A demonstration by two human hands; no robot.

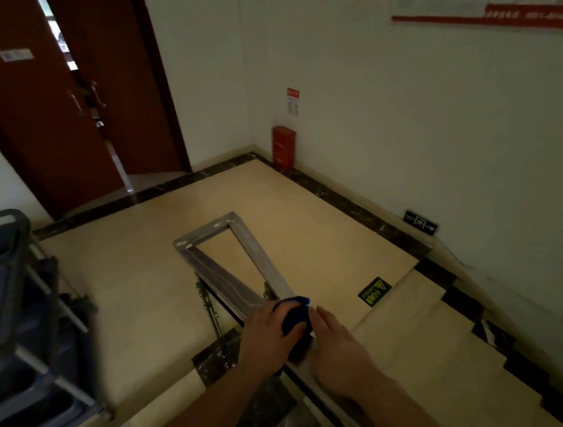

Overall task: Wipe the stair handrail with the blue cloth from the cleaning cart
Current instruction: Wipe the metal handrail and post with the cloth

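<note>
Now | left hand (269, 331) grips blue cloth (294, 319) on handrail (250, 256) | right hand (335, 349) flat beside

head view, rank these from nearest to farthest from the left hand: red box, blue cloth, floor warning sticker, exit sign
1. blue cloth, gripped in the left hand on the handrail
2. warning sticker, on the floor to the right
3. exit sign, low on the right wall
4. red box, in the far corner
</note>
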